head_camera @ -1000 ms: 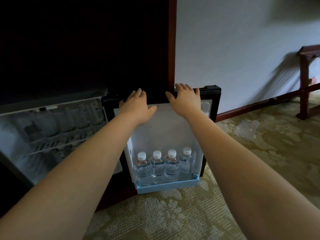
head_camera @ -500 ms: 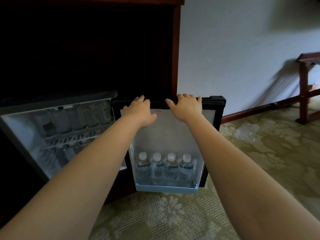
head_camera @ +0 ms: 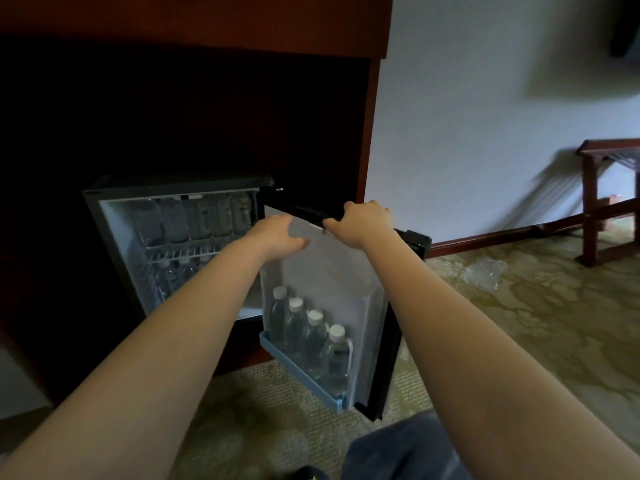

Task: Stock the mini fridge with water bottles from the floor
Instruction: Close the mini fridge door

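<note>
The mini fridge (head_camera: 104, 216) stands open inside a dark wooden cabinet, with water bottles (head_camera: 194, 220) on its upper wire shelf and more below. Its door (head_camera: 332, 271) is swung partway toward the fridge. Several white-capped bottles (head_camera: 313, 336) stand in the pale blue door shelf (head_camera: 294, 367). My right hand (head_camera: 362, 221) grips the door's black top edge, fingers curled over it. My left hand (head_camera: 277, 237) lies flat against the white inner face of the door near the top.
A crumpled clear plastic wrap (head_camera: 485, 271) lies on the patterned carpet at the right. A wooden luggage rack (head_camera: 602, 202) stands by the white wall. Dark blue fabric (head_camera: 398, 452) shows at the bottom edge. The cabinet's side panel (head_camera: 367, 133) rises beside the door.
The door has swung from wide open toward the fridge, both hands riding its top edge. The view has shifted, showing more of the fridge interior.
</note>
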The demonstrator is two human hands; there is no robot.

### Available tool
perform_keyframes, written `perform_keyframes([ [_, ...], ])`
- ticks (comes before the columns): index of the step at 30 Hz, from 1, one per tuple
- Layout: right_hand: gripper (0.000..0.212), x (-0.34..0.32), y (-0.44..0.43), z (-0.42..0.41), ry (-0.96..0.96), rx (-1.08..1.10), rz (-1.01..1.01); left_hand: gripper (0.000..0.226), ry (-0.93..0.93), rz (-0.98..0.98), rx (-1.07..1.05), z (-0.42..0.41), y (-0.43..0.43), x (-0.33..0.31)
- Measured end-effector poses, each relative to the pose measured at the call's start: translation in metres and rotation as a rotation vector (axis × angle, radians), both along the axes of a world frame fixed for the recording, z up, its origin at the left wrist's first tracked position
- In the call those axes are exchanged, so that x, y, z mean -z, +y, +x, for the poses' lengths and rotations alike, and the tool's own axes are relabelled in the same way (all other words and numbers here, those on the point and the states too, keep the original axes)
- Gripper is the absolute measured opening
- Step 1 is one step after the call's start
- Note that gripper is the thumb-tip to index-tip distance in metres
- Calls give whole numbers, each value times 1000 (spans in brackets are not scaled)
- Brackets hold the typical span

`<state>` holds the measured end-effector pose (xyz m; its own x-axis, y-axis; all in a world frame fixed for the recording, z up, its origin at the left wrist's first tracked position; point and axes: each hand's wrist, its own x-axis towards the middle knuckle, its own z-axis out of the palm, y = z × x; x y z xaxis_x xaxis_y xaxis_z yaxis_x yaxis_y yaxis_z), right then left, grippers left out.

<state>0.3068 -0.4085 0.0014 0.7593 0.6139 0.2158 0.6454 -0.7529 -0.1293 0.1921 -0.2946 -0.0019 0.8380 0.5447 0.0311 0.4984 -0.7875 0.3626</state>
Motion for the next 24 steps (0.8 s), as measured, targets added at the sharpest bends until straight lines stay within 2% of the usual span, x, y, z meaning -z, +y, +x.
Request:
perform_keyframes([
  [6, 56, -5, 12, -59, 25, -52, 12, 48, 102, 11, 30, -61, 0, -3],
  [9, 56, -9, 23, -86, 39, -75, -6, 38, 80, 56, -12, -93, 6, -11],
  [15, 54, -19, 49, -121, 147, -137, -35, 22, -11, -1, -110, -151, 29, -26],
  [20, 55, -18, 77, -145, 146, -145, -91, 38, -59, -29, -192, -181, 48, -31],
  [24, 58, -11, 104, -163, 99, -170, -50, 37, -198, -48, -256, -198, 61, -20],
])
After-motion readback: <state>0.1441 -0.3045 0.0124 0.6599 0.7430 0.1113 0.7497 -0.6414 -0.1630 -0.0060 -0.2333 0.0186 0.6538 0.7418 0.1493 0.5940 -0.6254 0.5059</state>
